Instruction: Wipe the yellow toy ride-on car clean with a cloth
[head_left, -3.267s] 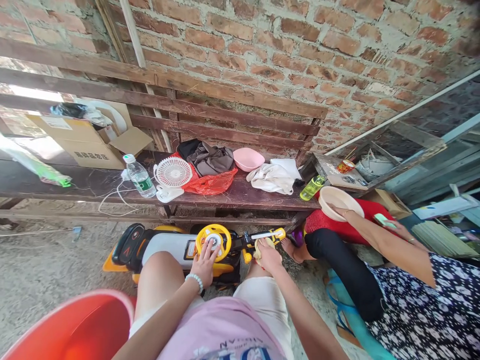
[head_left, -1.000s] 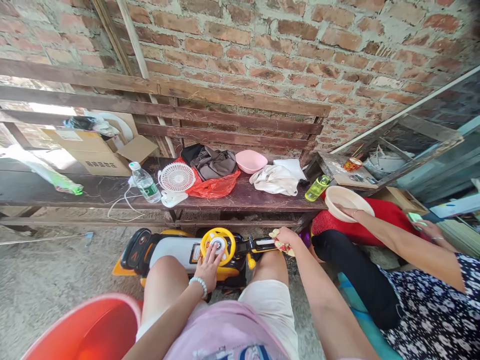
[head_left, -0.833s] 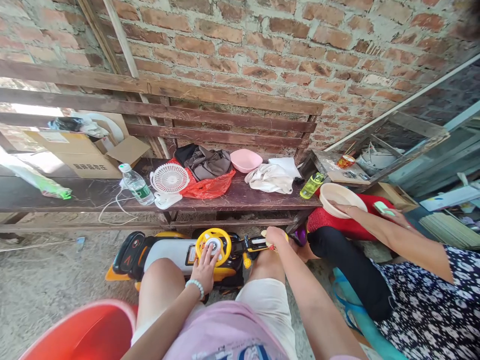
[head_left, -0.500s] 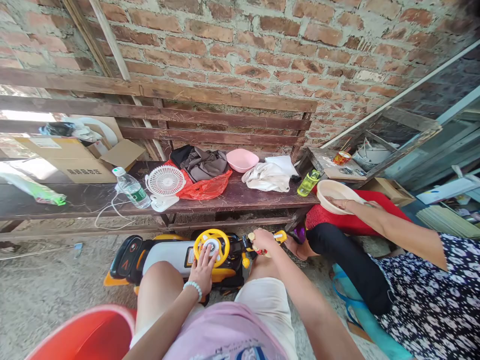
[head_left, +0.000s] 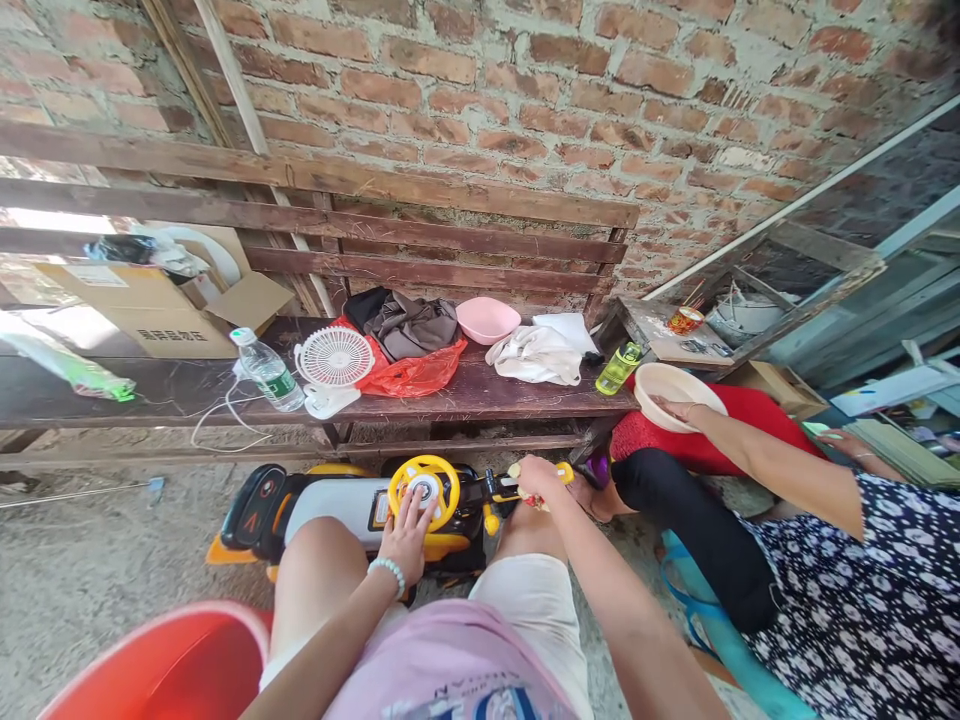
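My left hand (head_left: 405,535) rests on the yellow steering wheel (head_left: 455,480) of a ride-on toy vehicle (head_left: 322,515), its fingers stretched out over the white hub. My right hand (head_left: 538,476) is closed above the toy's black and yellow front arm (head_left: 491,520). A small pale thing shows at its fingertips; I cannot make out its kind, nor whether the hand also grips the arm. The toy's grey body lies under my bare legs, with its black seat back at the left.
A dark wooden bench (head_left: 202,400) bears a water bottle (head_left: 266,370), a white fan (head_left: 335,357), a red bag (head_left: 420,370), a pink basin (head_left: 487,318) and a green bottle (head_left: 619,368). At right, a person's hand reaches into a cream basin (head_left: 649,380). A red tub (head_left: 165,670) stands lower left.
The person at the right has drawn the farther hand away from the basin, out to the right, with something pale green in it. My hands stay nearly where they were.
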